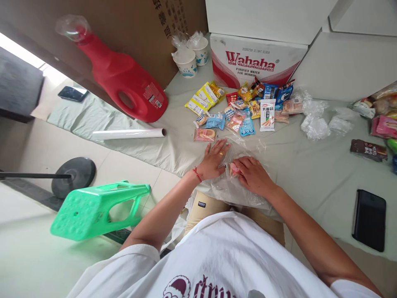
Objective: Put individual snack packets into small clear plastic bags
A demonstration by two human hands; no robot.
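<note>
My left hand (214,160) lies palm down with its fingers stretched out on a clear plastic bag (245,192), which is spread flat at the table's near edge. Inside or under that film, a small pink snack packet (234,169) shows between my two hands. The fingers of my right hand (254,174) curl over this packet; which side of the film it is on, I cannot tell. Just beyond my left hand rests another pink snack packet (204,134). A white snack packet (267,115) lies farther off to the right, on the near side of the snack pile.
Snack packets (238,114) lie heaped before a Wahaha carton (257,62). Paper cups (186,64) and a red jug (130,82) stand at the back left. Crumpled plastic (314,120), a brown packet (368,150) and a phone (369,219) are rightward. A green stool (80,213) stands left.
</note>
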